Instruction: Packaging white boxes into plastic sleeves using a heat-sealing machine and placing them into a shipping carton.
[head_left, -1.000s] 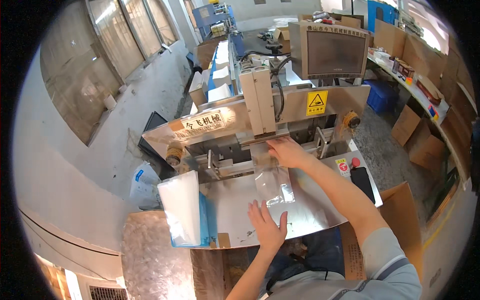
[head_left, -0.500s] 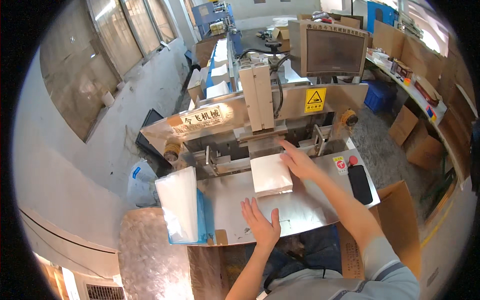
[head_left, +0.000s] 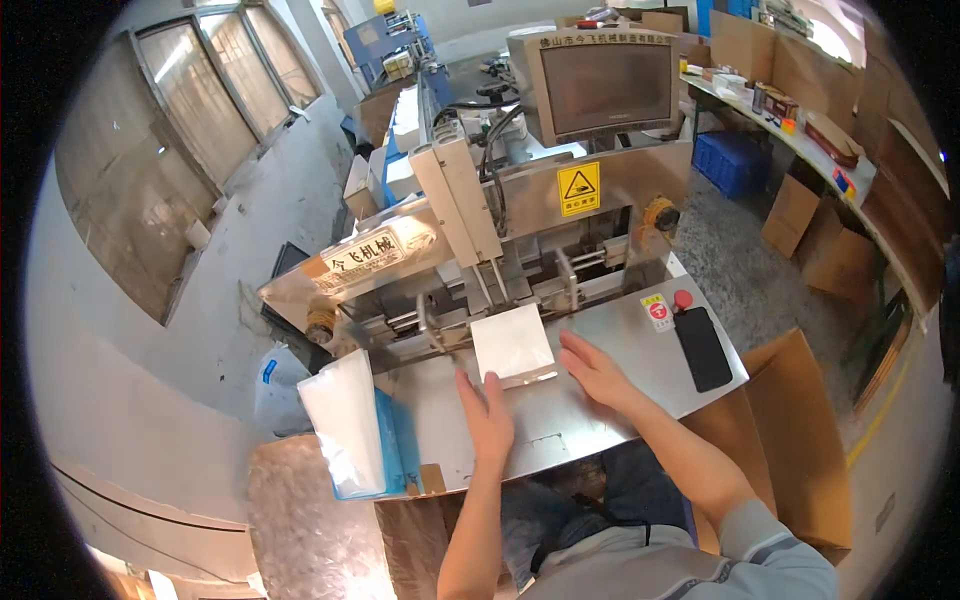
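Note:
A white square pack (head_left: 513, 341), seemingly paper in glossy clear film, lies flat on the metal worktable (head_left: 440, 442) against the machine's opening. My left hand (head_left: 488, 420) is at its near left corner, fingers stretched forward and thumb apart. Off the pack's right side is my right hand (head_left: 598, 372), fingers extended, palm turned inward, with a small gap between. Neither hand holds anything. Behind the pack, two metal rods (head_left: 490, 283) reach down from the machine's pale upright column (head_left: 455, 200); upright metal brackets stand on either side.
At the table's left end, white plastic sleeves (head_left: 345, 425) lie on a blue holder (head_left: 397, 440). A black phone (head_left: 702, 350) and a red button (head_left: 683, 299) occupy the right end. An open cardboard box (head_left: 800, 430) stands at the right. The machine's monitor (head_left: 607, 88) rises behind.
My left hand has moved forward to the pack's near left corner. My right hand has drawn back from its far right side. Rods now show below the column. The view has shifted.

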